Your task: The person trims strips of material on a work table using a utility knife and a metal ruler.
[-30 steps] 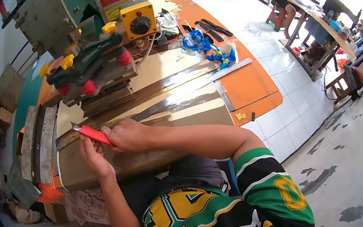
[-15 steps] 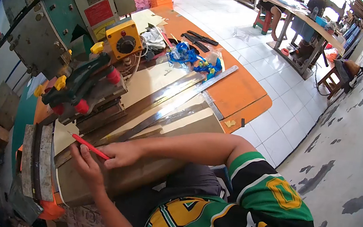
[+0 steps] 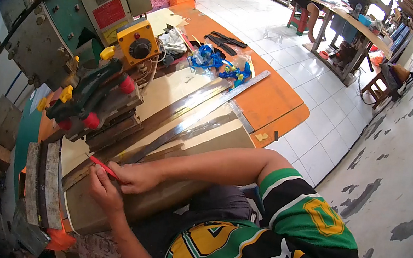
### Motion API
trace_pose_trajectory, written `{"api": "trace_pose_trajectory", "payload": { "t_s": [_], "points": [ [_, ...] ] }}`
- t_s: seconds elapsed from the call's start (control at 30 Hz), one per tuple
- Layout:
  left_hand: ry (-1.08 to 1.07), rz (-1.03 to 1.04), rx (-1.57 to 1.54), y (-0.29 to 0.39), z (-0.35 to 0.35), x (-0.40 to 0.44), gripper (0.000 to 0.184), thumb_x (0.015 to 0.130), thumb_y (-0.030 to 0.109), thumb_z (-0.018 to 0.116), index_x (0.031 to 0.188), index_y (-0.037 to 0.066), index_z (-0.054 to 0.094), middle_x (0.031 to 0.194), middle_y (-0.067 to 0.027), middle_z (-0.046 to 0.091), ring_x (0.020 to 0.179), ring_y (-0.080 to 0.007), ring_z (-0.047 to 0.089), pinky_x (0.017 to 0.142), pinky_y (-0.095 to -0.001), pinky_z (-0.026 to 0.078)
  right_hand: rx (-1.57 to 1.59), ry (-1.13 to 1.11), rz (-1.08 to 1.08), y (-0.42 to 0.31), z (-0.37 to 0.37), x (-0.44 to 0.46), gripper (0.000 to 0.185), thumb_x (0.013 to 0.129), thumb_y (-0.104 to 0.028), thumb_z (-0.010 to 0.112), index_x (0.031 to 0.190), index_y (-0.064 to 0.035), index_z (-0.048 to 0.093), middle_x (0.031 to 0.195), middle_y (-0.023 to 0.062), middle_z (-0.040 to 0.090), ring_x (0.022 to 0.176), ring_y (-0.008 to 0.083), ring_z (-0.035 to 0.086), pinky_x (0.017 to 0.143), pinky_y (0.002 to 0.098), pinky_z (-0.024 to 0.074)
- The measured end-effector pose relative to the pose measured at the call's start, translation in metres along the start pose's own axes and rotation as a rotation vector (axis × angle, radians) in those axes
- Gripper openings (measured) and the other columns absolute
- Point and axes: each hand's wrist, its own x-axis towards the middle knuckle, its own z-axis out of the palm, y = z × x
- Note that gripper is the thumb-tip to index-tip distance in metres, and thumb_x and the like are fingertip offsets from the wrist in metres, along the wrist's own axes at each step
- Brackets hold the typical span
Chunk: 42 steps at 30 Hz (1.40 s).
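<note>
Within right hand [image 3: 139, 176], red cutter [image 3: 105, 167] now turned, seemingly edge-on

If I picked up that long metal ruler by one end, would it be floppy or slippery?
The metal ruler might bend a little, since it looks long and narrow. It may feel slippery, because its surface looks smooth and shiny. It probably won't roll, as it looks flat.

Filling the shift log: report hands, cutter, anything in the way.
Right hand gripping red cutter. Left hand beside its front end, contact unclear. Metal ruler lies just beyond right hand, seemingly not blocking.
</note>
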Motion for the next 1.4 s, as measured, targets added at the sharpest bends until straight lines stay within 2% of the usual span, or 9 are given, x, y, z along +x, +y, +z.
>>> {"api": "trace_pose_trajectory", "payload": {
  "t_s": [0.13, 0.37, 0.43, 0.63, 0.77, 0.83, 0.9, 1.0, 1.4],
  "points": [
    [0.022, -0.111, -0.133, -0.006, 0.007, -0.004, 0.042, 0.109, 0.032, 0.039, 0.101, -0.006, 0.055, 0.082, -0.0228, 0.059, 0.076, -0.0366, 0.057, 0.069, -0.0439, 0.044, -0.103, 0.029, 0.001, 0.006, 0.008, -0.002, 0.048, 0.094, -0.018, 0.061, 0.120, 0.0034, 0.027, 0.092, 0.0322, 0.059, 0.096, 0.0519, 0.060, 0.074, 0.0492, 0.0495],
    [0.161, -0.294, -0.386, -0.008, 0.014, -0.010, 0.046, 0.109, 0.037, 0.041, 0.112, -0.005, 0.060, 0.103, -0.0107, 0.065, 0.094, -0.0237, 0.060, 0.080, -0.0383, 0.046, -0.421, 0.037, 0.100, -0.011, 0.009, -0.006, 0.052, 0.089, -0.018, 0.063, 0.120, 0.0090, 0.030, 0.077, 0.0255, 0.064, 0.076, 0.0448, 0.067, 0.065, 0.0495, 0.0523],
    [0.095, -0.525, -0.692, -0.008, 0.011, -0.012, 0.043, 0.107, 0.040, 0.044, 0.113, 0.001, 0.062, 0.106, -0.0041, 0.062, 0.097, -0.0179, 0.058, 0.079, -0.0345, 0.046, -0.568, 0.146, -0.045, 0.002, 0.012, -0.006, 0.050, 0.089, -0.017, 0.062, 0.119, 0.0100, 0.033, 0.066, 0.0205, 0.064, 0.063, 0.0415, 0.067, 0.057, 0.0487, 0.0521],
    [0.131, -0.767, -0.834, 0.003, 0.014, -0.002, 0.032, 0.105, 0.041, 0.050, 0.106, 0.013, 0.065, 0.084, 0.0064, 0.056, 0.073, -0.0034, 0.048, 0.065, -0.0221, 0.035, -0.823, 0.257, -0.171, 0.012, 0.005, -0.005, 0.042, 0.087, -0.013, 0.060, 0.116, 0.0090, 0.038, 0.069, 0.0196, 0.065, 0.061, 0.0399, 0.066, 0.048, 0.0480, 0.0490],
    [0.061, -0.495, -0.749, -0.003, 0.018, 0.009, 0.038, 0.108, 0.039, 0.046, 0.100, 0.007, 0.065, 0.081, 0.0032, 0.057, 0.073, -0.0060, 0.048, 0.064, -0.0259, 0.040, -0.654, 0.202, -0.060, -0.004, -0.004, -0.001, 0.059, 0.093, -0.014, 0.056, 0.136, 0.0153, 0.029, 0.079, 0.0227, 0.065, 0.070, 0.0412, 0.068, 0.059, 0.0476, 0.0540],
    [0.024, -0.250, -0.435, 0.006, 0.011, 0.019, 0.042, 0.109, 0.039, 0.043, 0.102, 0.002, 0.063, 0.079, -0.0007, 0.057, 0.076, -0.0096, 0.052, 0.066, -0.0307, 0.045, -0.390, 0.239, 0.161, -0.013, -0.013, 0.002, 0.052, 0.093, -0.012, 0.056, 0.138, 0.0021, 0.034, 0.082, 0.0258, 0.063, 0.076, 0.0425, 0.068, 0.064, 0.0483, 0.0538],
    [0.049, -0.155, -0.337, 0.017, 0.006, 0.025, 0.038, 0.108, 0.038, 0.047, 0.101, 0.002, 0.059, 0.076, -0.0063, 0.060, 0.072, -0.0189, 0.059, 0.065, -0.0361, 0.048, -0.269, 0.278, 0.042, 0.000, -0.017, 0.005, 0.037, 0.099, -0.013, 0.052, 0.132, -0.0063, 0.039, 0.082, 0.0202, 0.064, 0.073, 0.0330, 0.069, 0.061, 0.0413, 0.0532],
    [-0.007, -0.019, -0.019, 0.021, 0.001, 0.030, 0.028, 0.102, 0.030, 0.060, 0.090, 0.006, 0.052, 0.074, -0.0117, 0.061, 0.063, -0.0316, 0.061, 0.058, -0.0404, 0.047, 0.566, 0.184, 0.258, -0.023, -0.028, 0.005, 0.027, 0.106, -0.022, 0.052, 0.127, -0.0078, 0.043, 0.078, 0.0014, 0.059, 0.056, 0.0076, 0.055, 0.047, 0.0230, 0.0420],
    [-0.037, 0.000, 0.140, 0.027, -0.009, 0.038, 0.033, 0.101, 0.034, 0.060, 0.090, 0.004, 0.053, 0.075, -0.0137, 0.058, 0.066, -0.0334, 0.058, 0.061, -0.0437, 0.045, 0.471, 0.089, 0.237, -0.022, -0.029, 0.006, 0.033, 0.103, -0.018, 0.055, 0.131, -0.0087, 0.040, 0.078, 0.0020, 0.059, 0.051, 0.0069, 0.053, 0.043, 0.0223, 0.0426]
  ]
}}
